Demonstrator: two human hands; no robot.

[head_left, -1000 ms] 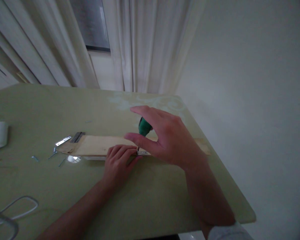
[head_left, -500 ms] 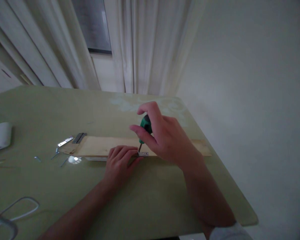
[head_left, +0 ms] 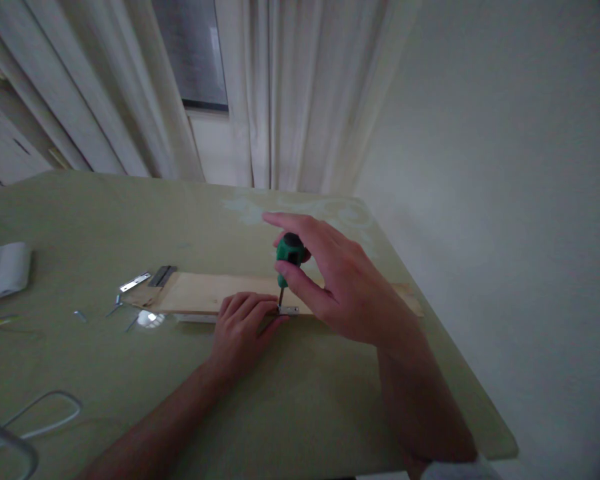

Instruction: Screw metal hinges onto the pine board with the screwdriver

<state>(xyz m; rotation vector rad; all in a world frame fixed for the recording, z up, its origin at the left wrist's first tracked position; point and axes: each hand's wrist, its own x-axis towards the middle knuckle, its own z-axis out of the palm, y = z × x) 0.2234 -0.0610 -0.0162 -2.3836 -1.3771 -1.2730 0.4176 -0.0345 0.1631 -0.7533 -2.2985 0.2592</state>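
My right hand [head_left: 337,280] is closed loosely around the green and black handle of a screwdriver [head_left: 289,250], thumb on the near side and index finger stretched out above it. Nearly upright, the screwdriver has its tip down at the left end of a small silver hinge [head_left: 291,311]. This hinge lies along the front edge of a long wooden board [head_left: 195,291]. My left hand [head_left: 245,327] lies over that edge, its fingertips and thumb closed on the hinge's left end beside the tip. Any screw under the tip is too small to make out.
Left of the board lie a loose silver hinge [head_left: 135,282], a dark grey metal piece [head_left: 163,275] and several screws [head_left: 80,315]. A white device [head_left: 4,270] and a white cable [head_left: 55,427] are further left. A wall [head_left: 520,233] borders the table's right side.
My right hand has turned slightly around the screwdriver, its index finger now straighter and its thumb on the handle. My left hand keeps its place; the view has shifted a little.
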